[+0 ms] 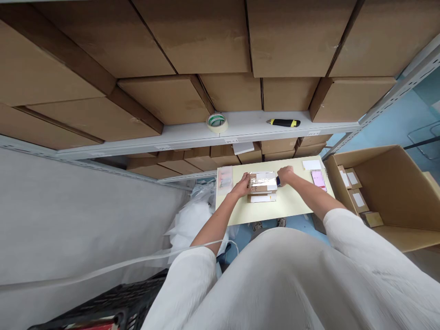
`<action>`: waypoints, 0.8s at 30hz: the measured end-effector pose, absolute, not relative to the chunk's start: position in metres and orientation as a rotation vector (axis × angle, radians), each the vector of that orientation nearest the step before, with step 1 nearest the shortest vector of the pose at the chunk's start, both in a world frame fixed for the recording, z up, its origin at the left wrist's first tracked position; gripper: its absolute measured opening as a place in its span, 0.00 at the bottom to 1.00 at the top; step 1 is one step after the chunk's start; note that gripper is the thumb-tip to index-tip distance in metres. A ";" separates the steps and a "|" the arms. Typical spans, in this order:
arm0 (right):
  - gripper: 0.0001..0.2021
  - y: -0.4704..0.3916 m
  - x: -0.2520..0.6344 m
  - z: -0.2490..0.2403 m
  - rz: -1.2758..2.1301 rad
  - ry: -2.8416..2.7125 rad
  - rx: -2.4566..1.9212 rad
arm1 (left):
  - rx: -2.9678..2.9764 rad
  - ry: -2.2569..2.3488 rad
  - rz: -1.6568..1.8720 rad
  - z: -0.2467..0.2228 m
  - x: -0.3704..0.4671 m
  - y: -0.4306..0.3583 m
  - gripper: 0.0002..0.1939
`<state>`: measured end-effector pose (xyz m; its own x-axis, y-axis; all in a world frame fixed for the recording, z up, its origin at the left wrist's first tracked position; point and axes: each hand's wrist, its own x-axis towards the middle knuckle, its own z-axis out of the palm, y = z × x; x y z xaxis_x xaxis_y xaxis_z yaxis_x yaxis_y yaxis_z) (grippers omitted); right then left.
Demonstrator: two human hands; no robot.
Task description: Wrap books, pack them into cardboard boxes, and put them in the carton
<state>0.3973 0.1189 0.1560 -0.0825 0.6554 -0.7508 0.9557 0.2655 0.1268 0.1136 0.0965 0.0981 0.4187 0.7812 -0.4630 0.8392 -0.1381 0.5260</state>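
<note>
A small cardboard box (263, 188) with shiny clear tape and a white patch across its top lies on the pale yellow tabletop (254, 214). My left hand (242, 184) grips its left end, fingers closed on the edge. At the opposite end, my right hand (285, 174) is closed around something small and dark blue (278, 181), whose kind I cannot make out; it sits right against the box. On the side nearer me, a second brown box (249, 199) with a white label shows just below the first.
A shelf (247, 120) ahead bears large cartons (288, 36), a tape roll (217, 122) and a yellow-black utility knife (284, 123). An open carton (395, 192) with small labelled boxes stands right. White plastic bags (192, 215) and a black crate (130, 298) are left. Pink paper (318, 180) lies on the tabletop.
</note>
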 end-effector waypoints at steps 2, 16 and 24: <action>0.29 0.107 0.405 0.147 -0.571 1.800 1.476 | 1.928 1.372 -0.100 0.097 0.113 0.094 0.56; 0.28 0.065 0.504 0.123 -0.806 1.646 2.007 | 1.908 1.390 -0.135 0.096 0.113 0.093 0.56; 0.22 0.020 0.490 0.079 -0.576 1.647 2.192 | 1.873 1.389 -0.070 0.095 0.109 0.086 0.55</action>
